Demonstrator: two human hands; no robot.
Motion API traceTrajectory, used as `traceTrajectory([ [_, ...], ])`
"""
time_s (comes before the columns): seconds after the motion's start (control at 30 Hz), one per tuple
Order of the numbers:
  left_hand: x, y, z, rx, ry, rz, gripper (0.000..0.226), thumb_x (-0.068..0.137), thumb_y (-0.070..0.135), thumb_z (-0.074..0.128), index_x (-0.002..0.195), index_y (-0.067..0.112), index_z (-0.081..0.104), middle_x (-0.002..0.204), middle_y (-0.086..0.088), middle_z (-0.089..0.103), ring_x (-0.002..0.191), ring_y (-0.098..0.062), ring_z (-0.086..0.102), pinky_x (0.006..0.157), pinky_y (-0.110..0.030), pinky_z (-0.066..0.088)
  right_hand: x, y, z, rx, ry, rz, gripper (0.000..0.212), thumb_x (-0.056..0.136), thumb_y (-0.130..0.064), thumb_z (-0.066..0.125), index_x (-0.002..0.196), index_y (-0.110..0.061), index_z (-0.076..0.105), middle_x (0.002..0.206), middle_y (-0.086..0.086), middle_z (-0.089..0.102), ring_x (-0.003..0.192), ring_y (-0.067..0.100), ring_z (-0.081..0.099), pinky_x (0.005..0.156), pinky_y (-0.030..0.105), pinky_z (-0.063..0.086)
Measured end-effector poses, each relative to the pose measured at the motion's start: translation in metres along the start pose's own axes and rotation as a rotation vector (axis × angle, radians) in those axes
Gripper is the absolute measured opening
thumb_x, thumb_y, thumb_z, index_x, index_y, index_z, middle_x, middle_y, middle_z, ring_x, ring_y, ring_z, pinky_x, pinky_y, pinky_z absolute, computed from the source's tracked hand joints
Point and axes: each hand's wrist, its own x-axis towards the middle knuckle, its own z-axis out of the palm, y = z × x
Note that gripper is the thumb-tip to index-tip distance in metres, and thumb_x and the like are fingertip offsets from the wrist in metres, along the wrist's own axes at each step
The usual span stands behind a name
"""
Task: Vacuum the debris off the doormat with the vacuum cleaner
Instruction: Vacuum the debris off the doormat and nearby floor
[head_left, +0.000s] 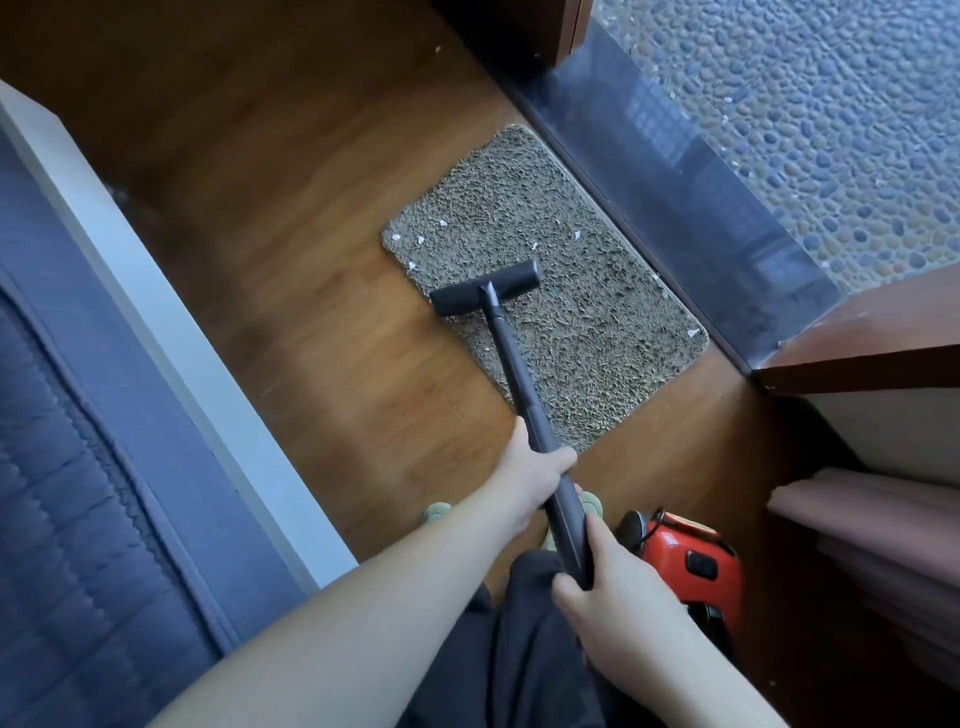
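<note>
A shaggy grey-brown doormat (571, 291) lies on the wooden floor beside a glass door. Several small white scraps of debris (420, 240) dot its far-left part, and one more lies near its right corner. The black vacuum head (485, 289) rests on the mat's left edge, just short of the scraps. Its black wand (511, 374) runs back toward me. My left hand (535, 467) grips the wand near the mat's near corner. My right hand (605, 577) grips the wand's lower end. The red vacuum body (691, 561) sits on the floor at my right.
A blue quilted mattress (78, 467) with a white frame fills the left side. The dark door sill (675, 208) and a pebbled surface beyond the glass lie to the right. A wooden cabinet (857, 343) and pink folded fabric (883, 525) stand at the right.
</note>
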Motion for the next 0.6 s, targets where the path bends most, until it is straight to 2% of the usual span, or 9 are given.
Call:
traceTrajectory([
  [0.07, 0.009, 0.022, -0.015, -0.12, -0.004, 0.087, 0.072, 0.08, 0.004, 0.06, 0.143, 0.016, 0.029, 0.082, -0.015, 0.056, 0.054, -0.024, 0.061, 0.055, -0.035, 0.055, 0.021, -0.013, 0.0, -0.051, 0.056, -0.025, 0.054, 0.086, -0.034, 0.051, 0.137, -0.025, 0.036, 0.091, -0.003, 0.067, 0.073, 0.016, 0.064, 0.061, 0.027, 0.051],
  [0.13, 0.011, 0.05, -0.027, -0.104, 0.007, 0.108, 0.046, 0.084, -0.003, 0.055, 0.126, 0.007, 0.039, 0.072, -0.013, 0.051, 0.049, -0.023, 0.055, 0.051, -0.031, 0.053, 0.042, -0.028, 0.0, -0.1, 0.093, -0.044, 0.057, 0.082, -0.039, 0.052, 0.135, -0.024, 0.037, 0.092, -0.002, 0.066, 0.076, 0.018, 0.064, 0.063, 0.03, 0.051],
  [0.2, 0.016, 0.068, -0.037, -0.107, 0.021, 0.131, 0.033, 0.085, -0.005, 0.052, 0.114, 0.007, 0.042, 0.071, -0.014, 0.05, 0.051, -0.023, 0.053, 0.05, -0.028, 0.052, 0.057, -0.049, -0.004, -0.128, 0.089, -0.063, 0.057, 0.079, -0.043, 0.053, 0.13, -0.022, 0.041, 0.092, 0.0, 0.066, 0.078, 0.021, 0.066, 0.069, 0.036, 0.057],
  [0.27, 0.017, 0.086, -0.049, -0.123, 0.036, 0.133, 0.028, 0.086, -0.005, 0.052, 0.11, 0.007, 0.042, 0.073, -0.014, 0.05, 0.051, -0.022, 0.053, 0.048, -0.026, 0.052, 0.064, -0.076, -0.015, -0.135, 0.062, -0.083, 0.052, 0.082, -0.038, 0.055, 0.127, -0.014, 0.045, 0.098, 0.006, 0.068, 0.086, 0.027, 0.067, 0.078, 0.038, 0.057],
  [0.37, 0.025, 0.105, -0.071, -0.149, 0.091, 0.145, 0.027, 0.086, -0.003, 0.053, 0.109, 0.008, 0.041, 0.077, -0.017, 0.05, 0.052, -0.024, 0.055, 0.047, -0.026, 0.052, 0.074, -0.11, -0.03, -0.177, 0.029, -0.084, 0.045, 0.09, -0.029, 0.055, 0.128, -0.006, 0.045, 0.116, 0.012, 0.065, 0.104, 0.031, 0.064, 0.084, 0.032, 0.051],
  [0.5, 0.044, 0.125, -0.098, -0.19, 0.146, 0.158, 0.035, 0.085, -0.001, 0.056, 0.116, 0.006, 0.041, 0.079, -0.021, 0.054, 0.053, -0.026, 0.057, 0.051, -0.03, 0.054, 0.091, -0.144, -0.035, -0.176, 0.017, -0.111, 0.051, 0.091, -0.025, 0.053, 0.136, -0.005, 0.041, 0.123, 0.015, 0.062, 0.107, 0.032, 0.064, 0.086, 0.033, 0.05],
  [0.6, 0.054, 0.139, -0.112, -0.177, 0.161, 0.161, 0.028, 0.086, 0.0, 0.057, 0.109, 0.007, 0.043, 0.075, -0.02, 0.055, 0.049, -0.025, 0.057, 0.051, -0.029, 0.053, 0.107, -0.166, -0.036, -0.169, -0.027, -0.059, 0.05, 0.091, -0.024, 0.054, 0.136, -0.005, 0.041, 0.126, 0.016, 0.06, 0.112, 0.032, 0.063, 0.092, 0.036, 0.052],
])
